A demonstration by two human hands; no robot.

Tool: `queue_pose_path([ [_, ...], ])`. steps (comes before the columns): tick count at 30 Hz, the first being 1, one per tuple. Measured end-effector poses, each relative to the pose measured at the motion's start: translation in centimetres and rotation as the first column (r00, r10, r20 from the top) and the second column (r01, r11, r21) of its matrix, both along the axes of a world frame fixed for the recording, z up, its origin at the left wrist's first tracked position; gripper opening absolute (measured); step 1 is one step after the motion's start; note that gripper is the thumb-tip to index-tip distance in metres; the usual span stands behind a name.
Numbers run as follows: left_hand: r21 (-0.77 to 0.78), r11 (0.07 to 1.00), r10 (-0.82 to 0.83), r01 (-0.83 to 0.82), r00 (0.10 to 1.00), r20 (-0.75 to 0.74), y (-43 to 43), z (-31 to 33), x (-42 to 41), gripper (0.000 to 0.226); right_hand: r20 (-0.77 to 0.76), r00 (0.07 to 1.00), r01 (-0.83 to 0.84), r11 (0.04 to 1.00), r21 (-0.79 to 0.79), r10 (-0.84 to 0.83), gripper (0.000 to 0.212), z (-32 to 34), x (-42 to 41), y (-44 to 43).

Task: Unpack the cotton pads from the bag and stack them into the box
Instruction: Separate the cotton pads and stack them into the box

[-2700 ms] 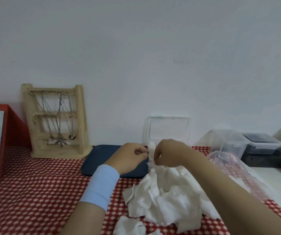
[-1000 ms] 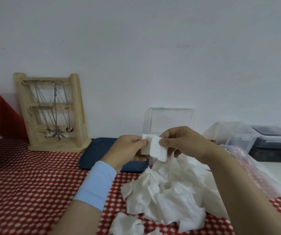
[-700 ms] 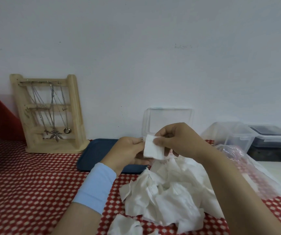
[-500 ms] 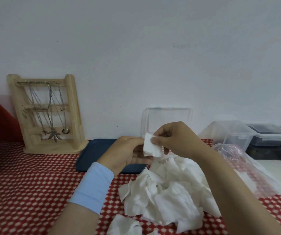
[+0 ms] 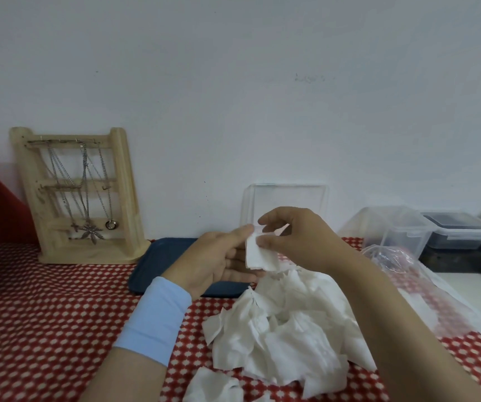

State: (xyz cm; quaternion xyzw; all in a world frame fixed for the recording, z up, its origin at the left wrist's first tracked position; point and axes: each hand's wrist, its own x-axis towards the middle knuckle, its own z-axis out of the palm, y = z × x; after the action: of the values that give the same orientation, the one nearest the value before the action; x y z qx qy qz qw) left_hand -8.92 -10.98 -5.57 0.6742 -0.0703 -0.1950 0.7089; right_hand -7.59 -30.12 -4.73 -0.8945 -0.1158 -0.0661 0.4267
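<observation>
Clear plastic forms the box at the far edge of the desk; its inside is hidden behind the hands. A crumpled bag lies to the right, beside a loose heap of cotton pads. Above the heap, the right hand pinches a single pad between thumb and fingers. The left hand holds its other edge, thumb on top.
</observation>
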Motion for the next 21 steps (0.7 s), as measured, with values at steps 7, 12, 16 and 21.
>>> queue_pose_path([
  [7,0.161,0.985,0.052,-0.066,0.995,0.087,1.1,-1.0,1.0,0.029,-0.066,0.998,-0.017,0.999,0.046,0.02,0.026,-0.1,0.1,0.0],
  [12,0.133,0.962,0.224,-0.238,0.968,0.112,2.1,-1.5,1.8,0.026,-0.338,0.908,-0.358,0.877,-0.321,0.247,0.035,-0.4,-0.7,0.2],
  [16,0.088,0.959,0.261,-0.269,0.961,0.091,2.2,-1.5,1.8,0.012,-0.43,0.855,-0.477,0.767,-0.428,0.291,0.062,-0.9,-1.0,1.1],
  [21,0.005,0.944,0.329,-0.331,0.941,0.076,1.9,-1.7,2.0,0.007,-0.196,0.961,-0.255,0.903,-0.346,0.197,0.013,0.1,-0.5,-0.7],
])
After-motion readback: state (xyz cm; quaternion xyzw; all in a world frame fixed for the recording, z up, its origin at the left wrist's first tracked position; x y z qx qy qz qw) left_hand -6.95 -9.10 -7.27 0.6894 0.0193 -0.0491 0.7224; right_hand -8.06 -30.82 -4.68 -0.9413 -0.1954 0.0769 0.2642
